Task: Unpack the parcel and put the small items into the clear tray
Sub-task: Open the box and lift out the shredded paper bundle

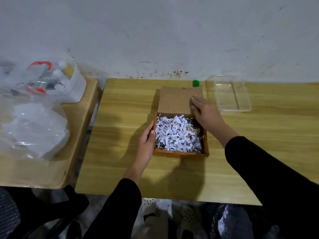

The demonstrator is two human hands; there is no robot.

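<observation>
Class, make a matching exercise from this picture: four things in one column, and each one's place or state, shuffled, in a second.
Things:
1. cardboard box
2. clear tray
3. left hand
4. right hand

Places or states:
A. resting on the opened flap
B. empty, at the far right of the table
C. against the box's left wall
D. open, full of shredded paper

Pairs: 1-D, 2-B, 3-C, 4-A
</observation>
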